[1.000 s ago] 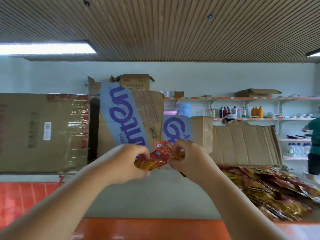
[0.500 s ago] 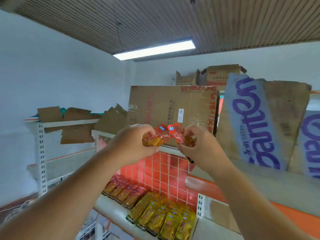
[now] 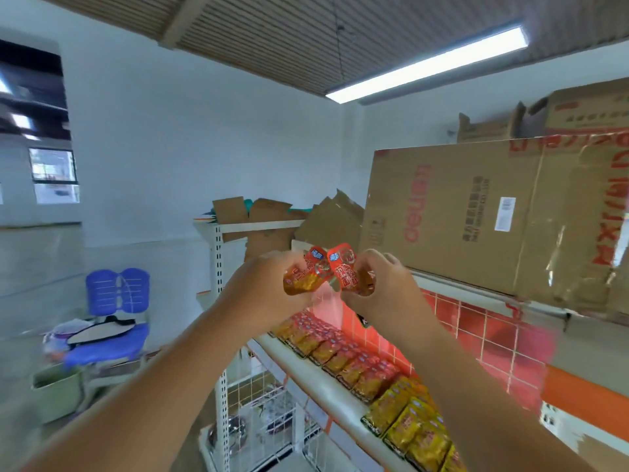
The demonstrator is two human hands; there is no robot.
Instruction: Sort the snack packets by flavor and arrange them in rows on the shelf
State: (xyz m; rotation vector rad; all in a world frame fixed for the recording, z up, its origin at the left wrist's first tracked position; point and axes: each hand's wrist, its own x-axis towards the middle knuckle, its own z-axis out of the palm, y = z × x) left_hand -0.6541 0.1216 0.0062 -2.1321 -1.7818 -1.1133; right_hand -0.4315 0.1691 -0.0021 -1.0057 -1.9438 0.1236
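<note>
Both my hands are raised in front of me, close together. My left hand [image 3: 269, 287] grips a red and gold snack packet [image 3: 304, 277]. My right hand [image 3: 384, 287] pinches a second red packet [image 3: 345, 270] beside it, and the two packets touch at their tops. Below them the white shelf [image 3: 306, 379] carries a row of red and gold packets [image 3: 340, 352] on the left and a row of yellow packets [image 3: 412, 427] on the right, lying flat side by side.
A big cardboard box [image 3: 476, 219] stands on the upper shelf to the right, with more cartons [image 3: 265, 212] behind. A red grid panel [image 3: 476, 332] backs the shelf. A blue chair [image 3: 112, 321] with things on it stands on the left.
My view has swung left from the boxes and the loose heap of packets to the shelf with rows. Both hands still hold the packets, now split into two.
</note>
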